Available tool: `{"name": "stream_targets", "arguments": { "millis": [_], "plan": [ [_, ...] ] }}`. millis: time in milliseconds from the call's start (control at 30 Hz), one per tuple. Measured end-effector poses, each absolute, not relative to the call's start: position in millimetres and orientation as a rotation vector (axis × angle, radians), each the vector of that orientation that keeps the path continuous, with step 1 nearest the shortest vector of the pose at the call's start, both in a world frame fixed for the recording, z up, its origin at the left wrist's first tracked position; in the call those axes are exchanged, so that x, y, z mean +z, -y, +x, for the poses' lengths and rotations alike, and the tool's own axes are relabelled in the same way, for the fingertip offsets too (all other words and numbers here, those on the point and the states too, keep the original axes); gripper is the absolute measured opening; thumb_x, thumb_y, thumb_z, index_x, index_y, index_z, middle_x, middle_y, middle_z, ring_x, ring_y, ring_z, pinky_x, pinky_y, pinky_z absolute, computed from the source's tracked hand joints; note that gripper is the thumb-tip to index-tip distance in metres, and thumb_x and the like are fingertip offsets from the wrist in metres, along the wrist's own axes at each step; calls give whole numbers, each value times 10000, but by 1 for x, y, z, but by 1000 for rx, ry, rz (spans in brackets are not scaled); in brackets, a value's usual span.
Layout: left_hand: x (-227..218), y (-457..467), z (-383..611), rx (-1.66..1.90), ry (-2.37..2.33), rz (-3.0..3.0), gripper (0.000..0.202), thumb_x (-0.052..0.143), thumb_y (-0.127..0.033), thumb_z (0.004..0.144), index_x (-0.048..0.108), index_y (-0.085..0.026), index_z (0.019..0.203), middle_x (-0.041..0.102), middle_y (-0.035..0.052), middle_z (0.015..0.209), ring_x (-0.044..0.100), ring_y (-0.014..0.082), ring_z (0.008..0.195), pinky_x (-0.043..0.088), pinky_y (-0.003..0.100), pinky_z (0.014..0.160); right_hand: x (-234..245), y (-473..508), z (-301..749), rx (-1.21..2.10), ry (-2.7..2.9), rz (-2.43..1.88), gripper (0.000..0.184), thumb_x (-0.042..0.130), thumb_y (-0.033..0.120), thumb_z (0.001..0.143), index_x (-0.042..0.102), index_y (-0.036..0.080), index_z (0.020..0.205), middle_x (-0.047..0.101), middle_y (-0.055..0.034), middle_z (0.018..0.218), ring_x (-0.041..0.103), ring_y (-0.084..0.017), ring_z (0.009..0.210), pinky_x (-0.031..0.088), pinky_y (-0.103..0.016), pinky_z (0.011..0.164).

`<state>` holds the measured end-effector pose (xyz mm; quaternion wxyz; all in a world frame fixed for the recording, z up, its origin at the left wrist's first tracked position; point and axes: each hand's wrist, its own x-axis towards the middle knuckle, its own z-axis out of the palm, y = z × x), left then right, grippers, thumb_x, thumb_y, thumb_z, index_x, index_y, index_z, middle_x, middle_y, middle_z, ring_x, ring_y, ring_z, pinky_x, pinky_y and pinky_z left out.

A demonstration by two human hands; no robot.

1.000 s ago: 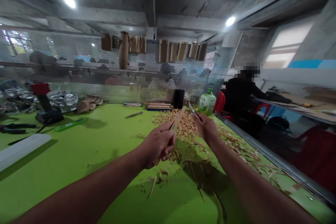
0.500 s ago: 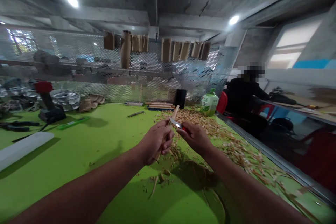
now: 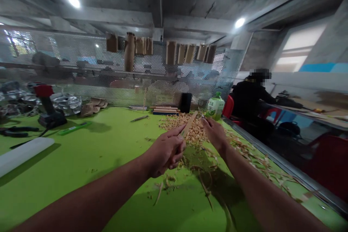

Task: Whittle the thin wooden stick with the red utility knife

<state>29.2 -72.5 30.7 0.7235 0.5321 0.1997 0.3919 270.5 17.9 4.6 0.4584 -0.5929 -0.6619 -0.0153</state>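
My left hand [image 3: 170, 149] is closed around a narrow strip of pale wood or bamboo [image 3: 189, 124], whose far end points up and forward. To its right, my right hand [image 3: 214, 130] is wrapped round a knife [image 3: 202, 116]; most of its handle is hidden by the fingers, and only a little of the blade shows beyond them. The knife is apart from the strip. Beneath and behind both hands lies a pile of wood shavings [image 3: 187, 130] on the green tabletop [image 3: 114, 145].
A green-capped bottle [image 3: 215, 106] and a black phone [image 3: 186, 102] stand at the back. On the left are a cordless drill [image 3: 49, 105], pliers [image 3: 19, 130] and a white bar [image 3: 25, 155]. A person in black [image 3: 248, 98] sits at the right, beyond the table edge.
My right hand has moved the knife forward and right, off the strip. My left hand has shifted slightly right, and the strip leans more to the right.
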Motion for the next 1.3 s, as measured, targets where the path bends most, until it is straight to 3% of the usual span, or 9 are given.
{"name": "stream_targets", "arguments": {
  "millis": [200,367,567,733,933,1300],
  "plan": [
    [37,65,28,970,-600,1169,495,400,-219,919,359,-239,1412,466,-36,710,328,38,413,279,153,352,3,2,248,25,1839,-1244,381,442,534,893,472,209,697,445,37,578,411,-127,548,278,-248,527],
    [42,69,30,967,-666,1176,293,407,-252,930,482,-167,1200,453,-46,675,304,33,384,248,156,334,-1,19,224,1,2102,-1171,386,473,536,882,452,207,681,432,39,567,409,-116,524,251,-241,518],
    [37,72,28,904,-527,1133,479,399,-244,929,358,-246,1406,466,-39,703,318,34,407,262,150,356,4,8,238,-35,1893,-1319,371,457,521,889,445,216,677,467,30,568,429,-132,539,262,-247,523],
    [34,74,30,902,-515,1195,529,415,-240,924,344,-252,1447,490,-28,722,323,37,411,258,163,354,7,-5,259,-17,1670,-1409,424,402,544,903,405,220,630,437,29,556,406,-137,535,262,-263,512],
    [34,68,30,1007,-640,1207,356,431,-329,938,510,-177,1249,502,-29,714,349,33,408,290,155,350,2,9,238,-18,1888,-1222,391,448,539,886,408,219,663,413,43,564,390,-124,537,272,-248,524],
    [28,61,30,1019,-592,1192,254,483,-327,908,543,-172,1099,494,-38,721,326,30,402,288,151,341,4,17,229,-79,1977,-1276,376,467,528,880,419,219,671,447,31,566,404,-124,525,260,-246,528]
  ]
}}
